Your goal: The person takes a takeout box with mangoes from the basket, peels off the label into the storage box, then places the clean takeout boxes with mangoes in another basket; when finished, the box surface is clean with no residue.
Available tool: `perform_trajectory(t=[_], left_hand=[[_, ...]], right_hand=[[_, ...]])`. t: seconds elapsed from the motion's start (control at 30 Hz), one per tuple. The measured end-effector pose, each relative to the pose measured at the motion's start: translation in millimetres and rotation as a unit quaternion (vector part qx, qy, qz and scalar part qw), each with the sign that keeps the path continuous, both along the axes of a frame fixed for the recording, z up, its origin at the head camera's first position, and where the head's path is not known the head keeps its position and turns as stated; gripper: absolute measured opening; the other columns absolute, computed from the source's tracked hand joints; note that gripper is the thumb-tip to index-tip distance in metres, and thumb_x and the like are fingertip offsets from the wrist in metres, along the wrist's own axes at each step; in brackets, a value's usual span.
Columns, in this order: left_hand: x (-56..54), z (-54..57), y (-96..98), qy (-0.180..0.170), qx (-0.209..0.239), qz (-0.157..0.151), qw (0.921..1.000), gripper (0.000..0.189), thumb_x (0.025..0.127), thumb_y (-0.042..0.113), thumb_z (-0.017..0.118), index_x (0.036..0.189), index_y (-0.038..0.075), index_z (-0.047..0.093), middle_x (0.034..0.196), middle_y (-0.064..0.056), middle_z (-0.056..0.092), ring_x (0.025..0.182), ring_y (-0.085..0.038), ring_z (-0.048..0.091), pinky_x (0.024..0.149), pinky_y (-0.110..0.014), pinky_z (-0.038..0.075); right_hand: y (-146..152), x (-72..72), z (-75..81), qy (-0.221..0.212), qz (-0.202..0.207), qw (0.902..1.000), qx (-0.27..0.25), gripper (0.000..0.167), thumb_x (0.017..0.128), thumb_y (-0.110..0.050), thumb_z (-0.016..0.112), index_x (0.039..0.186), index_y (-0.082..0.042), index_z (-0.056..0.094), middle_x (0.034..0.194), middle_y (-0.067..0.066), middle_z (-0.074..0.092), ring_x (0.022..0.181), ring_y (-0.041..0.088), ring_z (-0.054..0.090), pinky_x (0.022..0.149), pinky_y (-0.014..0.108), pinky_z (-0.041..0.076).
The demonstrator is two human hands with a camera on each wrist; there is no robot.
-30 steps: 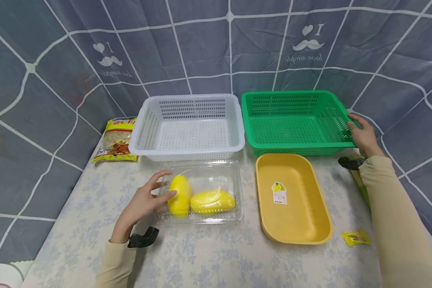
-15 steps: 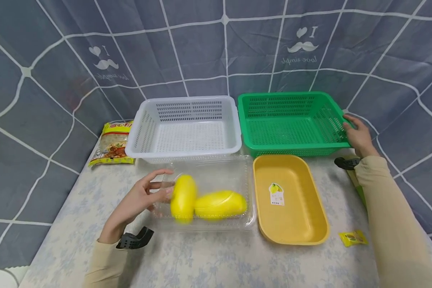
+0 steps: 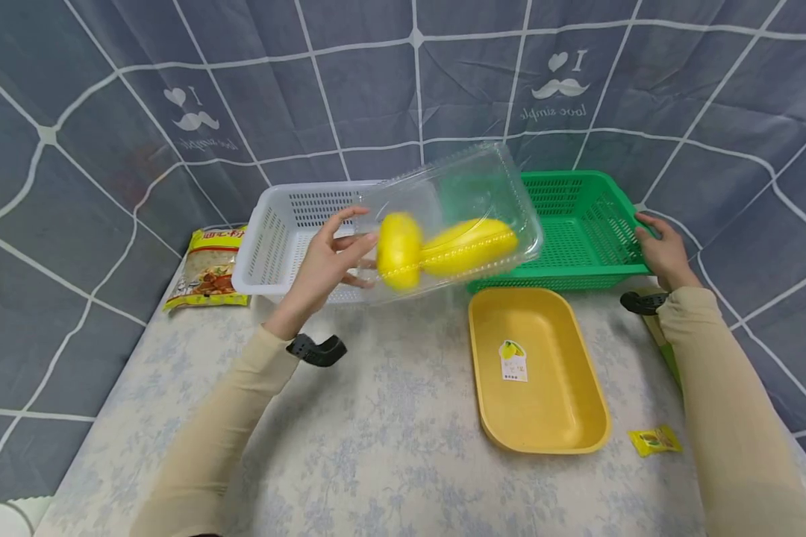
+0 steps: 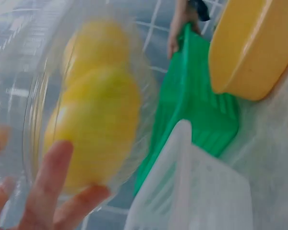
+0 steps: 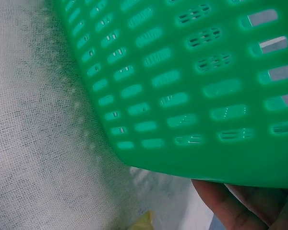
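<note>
My left hand point(image 3: 325, 265) grips the left end of a clear plastic clamshell box point(image 3: 453, 183). The box is in the air, tilted with its right end higher, in front of the gap between the white basket point(image 3: 250, 257) and the green basket point(image 3: 578, 271). Inside lie two yellow mangoes, one upright mango point(image 3: 400, 250) by my fingers and one slanting mango point(image 3: 473, 246) to its right. In the left wrist view the mangoes point(image 4: 98, 120) show blurred through the plastic. My right hand point(image 3: 668, 252) holds the green basket's right rim, with its fingers point(image 5: 221, 203) partly visible below in the right wrist view.
A yellow-orange tray point(image 3: 544, 403) with a fruit sticker point(image 3: 513, 361) stands in front of the green basket. A small yellow packet point(image 3: 654, 440) lies to its right. A yellow food bag point(image 3: 211, 268) sits left of the white basket. A checked curtain point(image 3: 376, 89) hangs behind.
My left hand has raised the clamshell box with the mangoes off the table and moved it away from me and to the right, tilting it. My right hand stays on the green basket.
</note>
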State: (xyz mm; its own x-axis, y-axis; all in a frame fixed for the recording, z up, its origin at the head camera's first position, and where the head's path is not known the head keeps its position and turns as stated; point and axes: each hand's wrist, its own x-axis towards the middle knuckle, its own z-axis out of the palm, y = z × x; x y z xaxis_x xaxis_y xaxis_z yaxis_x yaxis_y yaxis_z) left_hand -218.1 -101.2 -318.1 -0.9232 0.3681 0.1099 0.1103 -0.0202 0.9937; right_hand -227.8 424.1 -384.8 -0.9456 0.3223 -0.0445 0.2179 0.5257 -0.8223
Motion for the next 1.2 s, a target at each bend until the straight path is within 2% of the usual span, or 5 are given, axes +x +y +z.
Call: perform_trajectory(t=[0.17, 0.47, 0.63, 0.83, 1.2], left_hand=[[-30.5, -1.6, 47.1, 0.016, 0.016, 0.027, 0.9994, 0.051, 0.091, 0.026, 0.066, 0.138, 0.022, 0.046, 0.12, -0.016, 0.06, 0.082, -0.032, 0.066, 0.061, -0.048, 0.055], [-71.5, -9.1, 123.5, 0.061, -0.056, 0.059, 0.9948, 0.052, 0.087, 0.036, 0.069, 0.134, 0.024, 0.05, 0.121, -0.02, 0.054, 0.084, -0.025, 0.065, 0.057, -0.046, 0.056], [-79.3, -10.2, 151.0, 0.055, -0.099, 0.055, 0.992, 0.051, 0.089, 0.033, 0.068, 0.135, 0.023, 0.047, 0.086, -0.015, 0.061, 0.056, -0.033, 0.063, 0.054, -0.045, 0.055], [-85.2, -21.0, 173.4, 0.062, -0.188, 0.043, 0.9792, 0.056, 0.09, 0.036, 0.065, 0.139, 0.022, 0.042, 0.055, -0.006, 0.051, 0.054, -0.031, 0.064, 0.054, -0.038, 0.054], [-86.7, -32.6, 204.2, 0.061, -0.263, 0.031, 0.9623, 0.057, 0.092, 0.035, 0.063, 0.141, 0.017, 0.04, 0.075, -0.012, 0.065, 0.054, -0.027, 0.065, 0.057, -0.037, 0.054]], right_hand=[[-0.6, -0.4, 0.3, 0.001, -0.001, 0.9999, 0.013, 0.06, 0.1, -0.046, 0.027, 0.153, -0.018, 0.021, 0.156, 0.016, 0.004, 0.123, 0.041, 0.031, 0.063, 0.025, 0.039], [0.0, 1.6, -1.0, 0.004, -0.001, 1.0, 0.0, 0.06, 0.101, -0.043, 0.028, 0.153, -0.015, 0.02, 0.156, 0.017, 0.002, 0.137, 0.043, 0.015, 0.097, 0.052, 0.03], [-0.3, 0.0, -0.2, 0.008, 0.001, 1.0, -0.004, 0.06, 0.101, -0.043, 0.028, 0.153, -0.013, 0.02, 0.157, 0.016, 0.001, 0.138, 0.042, 0.011, 0.103, 0.056, 0.025], [-0.7, -0.7, 0.8, 0.008, -0.003, 1.0, -0.004, 0.06, 0.101, -0.043, 0.028, 0.153, -0.014, 0.02, 0.157, 0.015, 0.0, 0.139, 0.042, 0.008, 0.105, 0.058, 0.022], [-2.2, -1.9, -1.0, 0.012, -0.008, 0.9999, 0.007, 0.059, 0.101, -0.043, 0.028, 0.152, -0.014, 0.022, 0.157, 0.016, 0.004, 0.137, 0.042, 0.016, 0.089, 0.046, 0.033]])
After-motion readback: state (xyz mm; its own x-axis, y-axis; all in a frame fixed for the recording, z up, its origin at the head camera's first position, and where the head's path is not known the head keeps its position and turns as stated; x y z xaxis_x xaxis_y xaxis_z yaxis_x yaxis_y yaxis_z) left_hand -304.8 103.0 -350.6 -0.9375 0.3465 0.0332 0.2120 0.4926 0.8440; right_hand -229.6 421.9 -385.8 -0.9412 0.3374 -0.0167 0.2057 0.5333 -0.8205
